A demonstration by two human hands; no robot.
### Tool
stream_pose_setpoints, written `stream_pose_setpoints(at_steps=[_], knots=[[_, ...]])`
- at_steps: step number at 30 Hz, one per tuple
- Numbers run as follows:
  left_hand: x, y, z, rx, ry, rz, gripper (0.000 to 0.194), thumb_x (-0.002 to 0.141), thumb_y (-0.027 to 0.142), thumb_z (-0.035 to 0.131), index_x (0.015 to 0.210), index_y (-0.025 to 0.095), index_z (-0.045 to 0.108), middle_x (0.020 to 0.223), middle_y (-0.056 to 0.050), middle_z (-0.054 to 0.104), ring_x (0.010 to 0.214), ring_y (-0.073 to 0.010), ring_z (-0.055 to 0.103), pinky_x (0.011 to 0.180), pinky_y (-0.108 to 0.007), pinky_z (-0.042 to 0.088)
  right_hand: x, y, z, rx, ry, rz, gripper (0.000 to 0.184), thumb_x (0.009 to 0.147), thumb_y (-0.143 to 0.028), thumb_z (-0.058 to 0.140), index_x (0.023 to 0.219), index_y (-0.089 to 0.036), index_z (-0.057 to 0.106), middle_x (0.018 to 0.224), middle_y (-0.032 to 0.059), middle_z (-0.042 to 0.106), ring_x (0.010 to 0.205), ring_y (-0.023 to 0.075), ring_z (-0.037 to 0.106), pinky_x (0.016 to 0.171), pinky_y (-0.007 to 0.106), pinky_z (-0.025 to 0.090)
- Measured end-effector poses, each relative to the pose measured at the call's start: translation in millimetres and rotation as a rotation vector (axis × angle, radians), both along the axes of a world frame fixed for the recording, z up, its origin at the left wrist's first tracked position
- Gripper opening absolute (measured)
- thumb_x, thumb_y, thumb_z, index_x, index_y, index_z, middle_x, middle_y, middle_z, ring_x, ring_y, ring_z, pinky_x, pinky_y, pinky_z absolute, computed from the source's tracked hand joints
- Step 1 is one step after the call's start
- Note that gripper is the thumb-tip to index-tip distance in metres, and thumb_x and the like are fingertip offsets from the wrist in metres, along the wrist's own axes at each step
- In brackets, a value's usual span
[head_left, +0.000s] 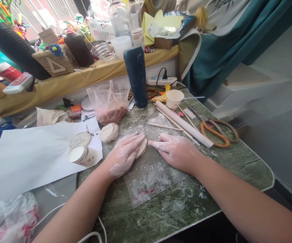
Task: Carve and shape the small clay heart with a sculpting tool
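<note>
My left hand (127, 152), dusted with white powder, lies flat with its fingers stretched out over a flattened off-white dough piece (142, 148). Part of that piece shows at the fingers' right side; the rest is covered. Just to the right, my right hand (175, 150) rests on the powdered clear plastic sheet (151, 179). Its index finger points at the dough piece without visibly gripping anything, and the other fingers are partly bent. Behind my left hand sits a larger dough lump (109, 132). A white rolling rod (184, 123) and thin wooden sticks (164, 126) lie beyond my right hand.
Scissors (215, 131) with orange handles lie at the right. A dark blue bottle (137, 77), a paper cup (174, 99) and a plastic bag of pinkish material (110, 108) stand at the back. Another cup (83, 156) and a round lid (80, 139) rest on white paper (31, 152).
</note>
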State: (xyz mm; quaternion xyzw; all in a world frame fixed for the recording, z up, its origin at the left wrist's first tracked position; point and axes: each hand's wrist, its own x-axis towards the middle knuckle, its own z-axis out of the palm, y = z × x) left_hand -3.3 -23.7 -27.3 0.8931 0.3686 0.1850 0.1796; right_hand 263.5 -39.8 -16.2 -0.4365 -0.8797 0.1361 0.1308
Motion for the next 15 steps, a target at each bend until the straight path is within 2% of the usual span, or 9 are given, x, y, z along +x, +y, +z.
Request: stream_pose_setpoints(at_steps=[3,8,12,15], knots=[[0.1,0.2,-0.1,-0.006,0.000,0.002,0.052,0.104,0.019,0.041,0.154,0.025,0.048,0.153,-0.007,0.056,0.147,-0.0292,0.046,0.121,-0.055,0.041,-1.5,-0.3,0.7,0.011,-0.030,-0.039,0.044,0.099,-0.020,0.050,0.139,-0.030,0.067,0.102,0.0051,0.069,0.077,0.0162,0.061,0.064,0.028,0.035],[-0.6,-0.1,-0.9,-0.014,0.009,0.004,0.052,0.103,0.019,0.040,0.154,0.024,0.048,0.154,-0.008,0.055,0.147,-0.0296,0.045,0.121,-0.056,0.040,-3.1,-1.9,2.9,-0.013,-0.044,0.090,0.046,0.098,-0.020,0.052,0.141,-0.031,0.065,0.100,0.0047,0.068,0.082,0.0170,0.062,0.065,0.028,0.037],[-0.3,-0.8,-0.1,-0.018,0.014,0.009,0.052,0.103,0.019,0.040,0.154,0.024,0.048,0.155,-0.007,0.054,0.148,-0.0286,0.045,0.122,-0.055,0.039,-0.9,-1.4,-0.2,0.021,-0.024,-0.010,0.045,0.099,-0.019,0.051,0.139,-0.031,0.067,0.102,0.0044,0.069,0.079,0.0164,0.062,0.064,0.029,0.035],[0.0,-0.9,0.0,-0.023,0.014,0.012,0.052,0.103,0.019,0.040,0.155,0.025,0.047,0.155,-0.006,0.054,0.148,-0.0288,0.044,0.122,-0.056,0.040,0.2,-0.6,-2.0,0.032,-0.027,-0.025,0.045,0.098,-0.018,0.051,0.138,-0.031,0.068,0.101,0.0040,0.069,0.078,0.0163,0.062,0.063,0.029,0.035]])
